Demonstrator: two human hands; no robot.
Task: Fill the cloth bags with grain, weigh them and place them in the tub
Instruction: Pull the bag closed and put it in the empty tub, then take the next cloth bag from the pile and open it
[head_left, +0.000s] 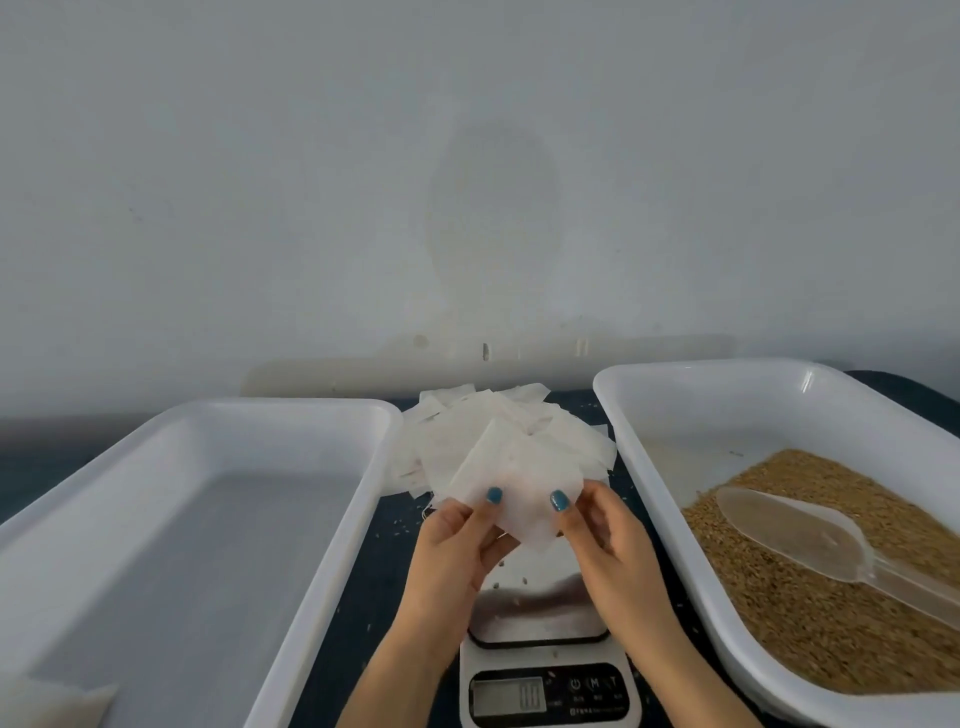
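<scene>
Centre of frame, low: one cloth bag (519, 483) is held just above the scale (540, 691), with both hands pinching its near edge. The left hand (457, 545) pinches the lower left of the bag, thumb on top and fingers curled beneath. The right hand (605, 540) does the same at the lower right. The bag is flat, thin and slightly translucent, with no bulge, so it is judged empty, almost weightless and limp. Held by one corner it would likely droop or fold. The two layers probably cling, so take the mouth at its edge, one layer per hand, and ease them apart. Which edge is the mouth cannot be told. Once filled it should sag and want support from below. The spare bags (457, 436) lie fanned on the table (374, 571) just behind, mid-frame. The grain (831, 613) sits in the tray (623, 395) at right with a clear scoop (789, 535) resting on it. It is loose and spills easily, and stray kernels dot the scale plate and table. The tub (291, 410) is at left. A pale cloth shape (52, 701) at the lower left corner is too cropped to identify.
</scene>
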